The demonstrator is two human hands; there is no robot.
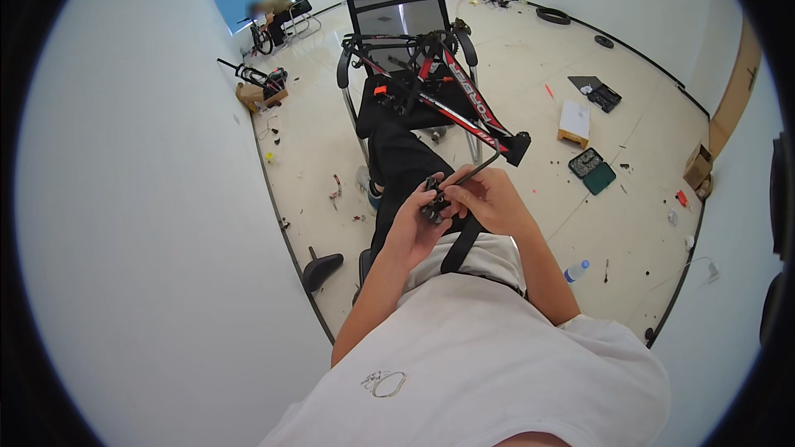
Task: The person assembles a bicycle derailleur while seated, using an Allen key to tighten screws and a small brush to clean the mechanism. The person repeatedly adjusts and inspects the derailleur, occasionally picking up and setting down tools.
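Above my lap, my left hand (419, 219) grips a small black bicycle part (432, 201) whose exact kind I cannot make out. My right hand (490, 203) is closed around a long grey L-shaped hex key (479, 169), with its bent end pointing up and away. The key's other end reaches toward the black part; my fingers hide whether they touch. Just beyond my hands, a red, black and white bicycle frame (464, 116) lies across a black mesh office chair (397, 10).
An open green toolbox (591, 170), a white and yellow box (574, 122) and a water bottle (576, 271) are on the floor at right. A bicycle saddle (321, 271) lies by the left wall. Far back, a person (273, 10) sits near a bicycle.
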